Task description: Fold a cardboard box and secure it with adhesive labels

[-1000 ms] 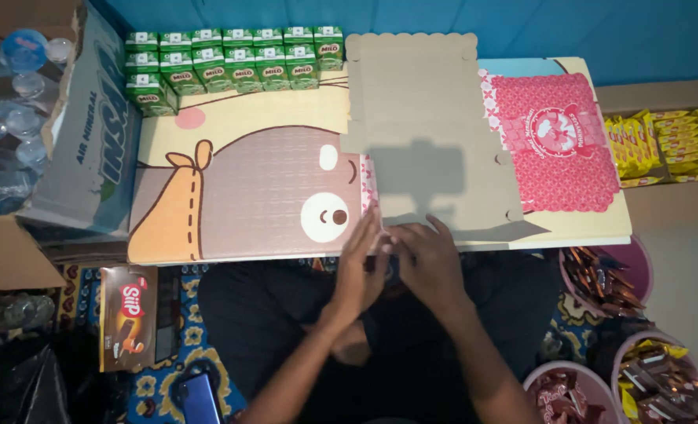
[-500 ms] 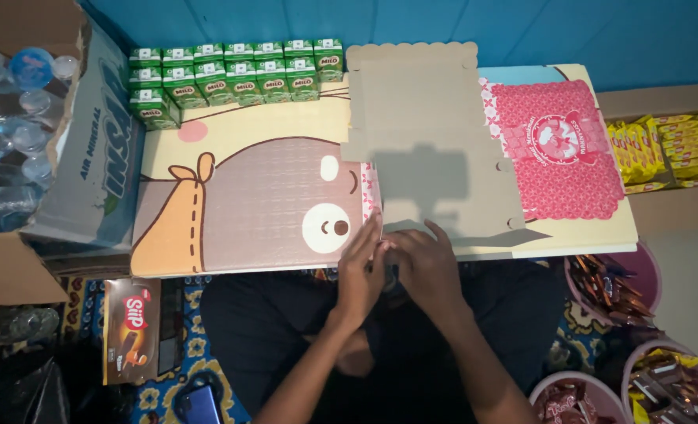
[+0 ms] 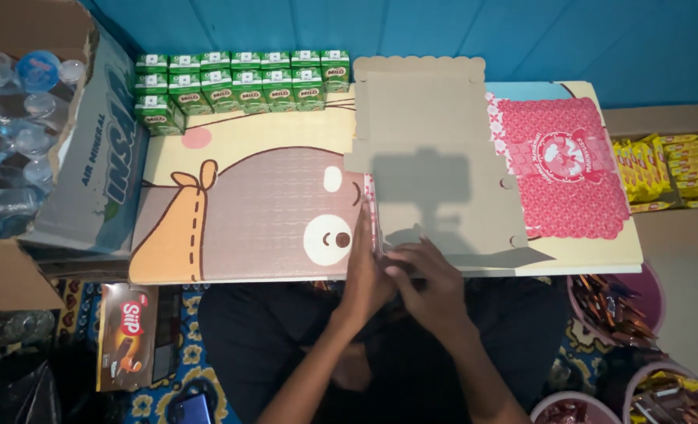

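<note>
Closest to me, I see dark-trousered legs folded under the table edge, and just above them my two hands are working together at the near rim of the low table with the cartoon bear print (image 3: 247,212). My left hand (image 3: 367,271) stands on edge, fingers straight and pressed along the left flap of the flat brown die-cut cardboard box blank (image 3: 427,149), the fingertips pointing away from me. My right hand (image 3: 431,286) lies just beside it, touching it, fingers curled over the blank's near corner; I cannot tell whether it pinches the card or only presses on it. The blank itself lies unfolded on the table, its near edge at the hands, its scalloped far edge reaching the table's back rim. Its right side overlaps a flat pink patterned box sheet (image 3: 569,169). Down at my left, on the patterned floor mat, sits a brown snack carton (image 3: 125,338). At my right, round pink tubs of wrapped sweets (image 3: 624,302) stand near the table corner. Further off, left, an open cardboard case of water bottles (image 3: 42,133). Right, yellow snack packets (image 3: 667,169). At the back, rows of small green drink cartons (image 3: 239,82) line the blue wall.
</note>
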